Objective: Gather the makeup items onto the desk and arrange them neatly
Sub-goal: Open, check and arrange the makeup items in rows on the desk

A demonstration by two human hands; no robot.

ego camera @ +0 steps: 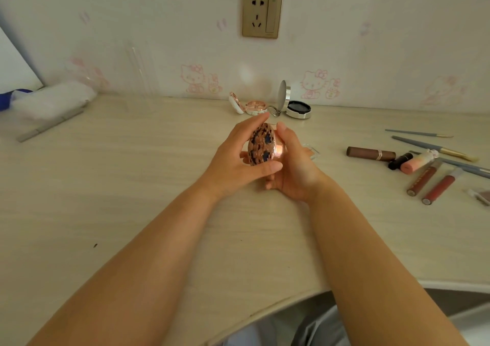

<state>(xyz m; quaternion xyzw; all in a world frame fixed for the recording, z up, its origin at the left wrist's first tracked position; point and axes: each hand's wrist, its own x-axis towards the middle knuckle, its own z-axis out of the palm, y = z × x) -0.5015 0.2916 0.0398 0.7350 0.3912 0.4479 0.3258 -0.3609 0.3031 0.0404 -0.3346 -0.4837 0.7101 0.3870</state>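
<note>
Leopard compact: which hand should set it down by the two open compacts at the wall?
Probably left hand: its fingers wrap the leopard compact and carry it. Right hand only steadies the base.

I am showing both forearms bare right down to the wrists, with no sleeve reaching them. My left hand [233, 160] and right hand [294, 170] are going without rings, watch or bracelet, the nails short and unpainted. I am wearing pale grey-blue clothing [305, 327] over my lap.
</note>
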